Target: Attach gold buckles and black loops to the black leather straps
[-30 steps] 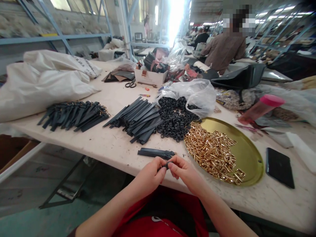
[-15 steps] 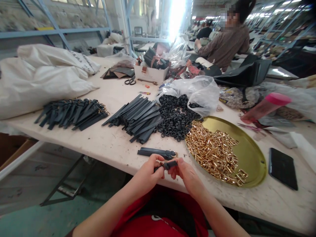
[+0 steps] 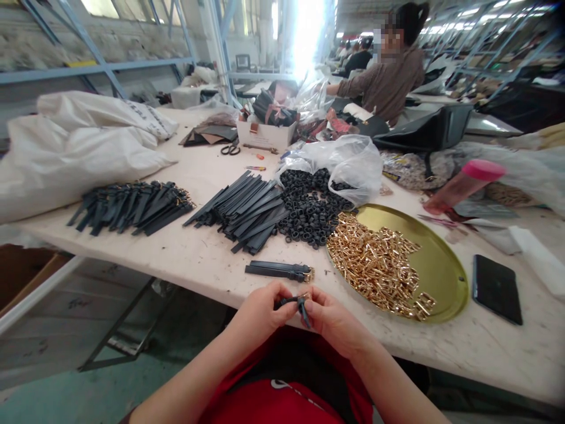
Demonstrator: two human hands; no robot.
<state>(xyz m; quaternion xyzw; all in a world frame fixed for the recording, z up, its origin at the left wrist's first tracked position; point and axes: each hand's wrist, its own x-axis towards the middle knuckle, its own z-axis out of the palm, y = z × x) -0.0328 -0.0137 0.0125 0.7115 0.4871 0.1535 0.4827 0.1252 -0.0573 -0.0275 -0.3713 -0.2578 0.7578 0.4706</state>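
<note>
Close to the table's front edge, my left hand [image 3: 272, 303] and my right hand [image 3: 325, 315] are both closed on one dark strap [image 3: 303, 312]. Its short end points down between them, and a bit of gold shows at my right fingertips; the rest is hidden by the fingers. Just beyond my hands lie finished-looking dark straps with gold buckles [image 3: 279, 270]. Farther off are a pile of bare dark strips [image 3: 247, 212] and a heap of small black loops [image 3: 309, 212]. Gold buckles [image 3: 375, 265] fill part of a round gold tray [image 3: 450, 288] at the right.
At the left, buckled straps [image 3: 130, 206] lie beside a large white sack [image 3: 79, 153]. A phone [image 3: 497, 288] and a pink-capped bottle [image 3: 465, 185] are at the right. Scissors [image 3: 230, 149] and a white box [image 3: 267, 135] stand farther back. Another person [image 3: 384, 82] sits beyond.
My right hand has turned and drawn closer to my left. The strap end between them now points down instead of to the right. The view has shifted slightly.
</note>
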